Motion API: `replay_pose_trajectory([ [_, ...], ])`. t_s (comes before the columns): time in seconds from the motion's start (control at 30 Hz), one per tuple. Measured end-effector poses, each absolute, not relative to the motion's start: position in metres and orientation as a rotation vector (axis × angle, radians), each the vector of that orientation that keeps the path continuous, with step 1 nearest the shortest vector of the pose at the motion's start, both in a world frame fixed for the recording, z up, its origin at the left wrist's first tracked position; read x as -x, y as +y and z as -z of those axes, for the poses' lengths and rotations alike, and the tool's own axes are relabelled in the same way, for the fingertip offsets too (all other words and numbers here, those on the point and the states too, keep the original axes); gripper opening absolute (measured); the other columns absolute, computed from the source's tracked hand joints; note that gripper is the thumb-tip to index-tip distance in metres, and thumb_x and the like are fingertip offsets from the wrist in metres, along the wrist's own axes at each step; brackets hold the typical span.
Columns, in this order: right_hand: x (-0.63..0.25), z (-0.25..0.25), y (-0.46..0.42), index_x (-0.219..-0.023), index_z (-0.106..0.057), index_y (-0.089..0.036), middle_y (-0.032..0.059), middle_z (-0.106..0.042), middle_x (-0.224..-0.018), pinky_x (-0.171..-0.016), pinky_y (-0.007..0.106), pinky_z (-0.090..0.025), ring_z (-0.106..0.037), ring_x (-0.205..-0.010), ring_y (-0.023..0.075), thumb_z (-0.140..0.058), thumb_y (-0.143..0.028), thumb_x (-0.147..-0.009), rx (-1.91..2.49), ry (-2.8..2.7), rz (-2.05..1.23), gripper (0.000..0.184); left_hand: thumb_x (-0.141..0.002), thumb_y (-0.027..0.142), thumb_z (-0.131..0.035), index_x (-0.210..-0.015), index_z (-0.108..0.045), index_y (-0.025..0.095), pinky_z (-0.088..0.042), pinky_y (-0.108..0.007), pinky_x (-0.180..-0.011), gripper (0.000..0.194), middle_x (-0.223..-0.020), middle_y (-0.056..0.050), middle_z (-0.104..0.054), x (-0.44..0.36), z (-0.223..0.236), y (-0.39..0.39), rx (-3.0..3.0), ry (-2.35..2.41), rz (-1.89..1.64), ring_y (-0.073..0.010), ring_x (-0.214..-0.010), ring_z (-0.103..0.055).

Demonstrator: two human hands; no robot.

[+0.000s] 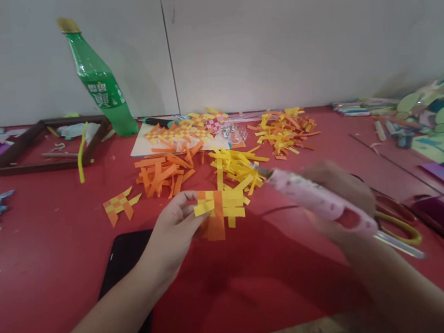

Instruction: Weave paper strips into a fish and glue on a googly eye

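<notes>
The left hand (pixel 175 227) pinches the woven paper piece (pixel 222 208) at its left edge between thumb and fingertips; the piece has yellow and orange strips crossing one another, and an orange end hangs just below and to the right of those fingers. The right hand (pixel 335 193) is blurred, its fingers wrapped around the pink glue gun (pixel 318 197); the nozzle points up and to the left, towards the yellow strips (pixel 237 165), and a clear glue stick (pixel 402 245) sticks out of the rear, below the right fingers.

Beyond the left fingers lies a heap of orange strips (pixel 162 172); the yellow strips lie beside it, past the woven piece; farther off, to the right, is a mixed pile (pixel 284 130) of both colours. Left of the left fingers, a small woven fish (pixel 120 205) lies on the red table (pixel 60 274); a black phone (pixel 127 257) lies partly under the left forearm. Well beyond those fingers, to the left, a green bottle (pixel 102 83) stands near the wall, beside a dark frame (pixel 14 153) with a yellow strip-like stick (pixel 83 152) across its edge. Just right of the right fingers are scissors (pixel 406 230) with red and yellow handles.
</notes>
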State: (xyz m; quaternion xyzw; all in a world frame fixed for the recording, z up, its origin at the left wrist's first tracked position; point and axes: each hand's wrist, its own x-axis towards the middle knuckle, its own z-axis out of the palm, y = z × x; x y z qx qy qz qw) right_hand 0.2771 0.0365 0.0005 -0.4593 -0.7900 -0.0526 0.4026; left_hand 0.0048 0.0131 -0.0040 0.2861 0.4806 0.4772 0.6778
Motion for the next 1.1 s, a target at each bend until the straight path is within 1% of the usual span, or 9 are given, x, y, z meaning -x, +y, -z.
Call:
replay_pose_trajectory([
  [0.13,-0.263,0.014,0.03,-0.1,-0.063,-0.02,0.0044,-0.065,-0.08,-0.062,0.031,-0.047,-0.061,-0.068,0.0179,-0.059,-0.02,-0.084,0.879,-2.189,-0.028,0.017,-0.074,0.024,-0.081,-0.098,-0.067,0.021,-0.052,-0.017,-0.064,0.028,-0.078,0.004,-0.075,-0.003,0.004,0.011,-0.637,1.092,-1.054,-0.0091,-0.069,-0.068],
  [0.27,-0.264,0.023,0.03,-0.107,-0.062,-0.02,0.0046,-0.063,-0.077,-0.06,0.032,-0.045,-0.058,-0.066,0.0187,-0.053,-0.028,-0.09,0.956,-2.177,-0.072,0.02,-0.075,0.026,-0.081,-0.094,-0.071,0.02,-0.053,-0.019,-0.074,0.022,-0.085,0.001,-0.077,-0.004,0.006,0.011,-0.671,1.072,-1.037,-0.0108,-0.077,-0.069],
  [0.4,-0.266,0.028,0.032,-0.107,-0.062,-0.022,0.0055,-0.065,-0.081,-0.066,0.034,-0.046,-0.061,-0.073,0.02,-0.047,-0.031,-0.096,0.88,-2.236,-0.088,0.021,-0.071,0.026,-0.084,-0.087,-0.073,0.02,-0.053,-0.019,-0.069,0.02,-0.083,0.001,-0.077,-0.006,0.005,0.011,-0.624,1.075,-1.066,-0.011,-0.073,-0.069],
  [0.5,-0.265,0.027,0.033,-0.106,-0.063,-0.02,0.0056,-0.065,-0.079,-0.067,0.034,-0.045,-0.06,-0.073,0.0193,-0.045,-0.033,-0.098,0.849,-2.272,-0.086,0.023,-0.07,0.027,-0.084,-0.086,-0.072,0.02,-0.052,-0.019,-0.065,0.021,-0.078,0.002,-0.076,-0.006,0.004,0.01,-0.609,1.069,-1.044,-0.0098,-0.068,-0.068],
  [0.6,-0.264,0.026,0.033,-0.104,-0.064,-0.019,0.0057,-0.065,-0.078,-0.066,0.033,-0.044,-0.058,-0.071,0.0188,-0.045,-0.034,-0.098,0.849,-2.273,-0.063,0.026,-0.071,0.027,-0.085,-0.089,-0.072,0.02,-0.052,-0.019,-0.068,0.023,-0.079,0.002,-0.077,-0.006,0.004,0.009,-0.624,1.077,-1.033,-0.01,-0.069,-0.069],
  [0.77,-0.265,0.027,0.034,-0.103,-0.064,-0.02,0.0066,-0.064,-0.078,-0.066,0.034,-0.044,-0.057,-0.071,0.0194,-0.043,-0.035,-0.099,0.866,-2.297,-0.028,0.027,-0.072,0.027,-0.083,-0.093,-0.072,0.018,-0.054,-0.023,-0.072,0.026,-0.084,-0.002,-0.078,-0.006,0.004,0.01,-0.629,1.08,-0.986,-0.0133,-0.072,-0.071],
  [0.93,-0.263,0.026,0.034,-0.097,-0.065,-0.019,0.0062,-0.064,-0.076,-0.065,0.034,-0.043,-0.057,-0.07,0.0193,-0.043,-0.033,-0.099,0.862,-2.302,0.03,0.027,-0.072,0.02,-0.079,-0.09,-0.073,0.017,-0.052,-0.021,-0.062,0.02,-0.082,-0.003,-0.077,-0.005,0.003,0.013,-0.545,1.066,-0.962,-0.0112,-0.063,-0.067],
  [1.1,-0.259,0.013,0.032,-0.086,-0.066,-0.017,0.0055,-0.064,-0.07,-0.061,0.031,-0.044,-0.056,-0.065,0.0173,-0.041,-0.025,-0.099,0.87,-2.356,0.148,0.029,-0.071,0.017,-0.077,-0.085,-0.074,0.017,-0.052,-0.022,-0.063,0.014,-0.076,-0.002,-0.076,-0.005,0.004,0.013,-0.518,1.077,-0.96,-0.0122,-0.064,-0.068],
])
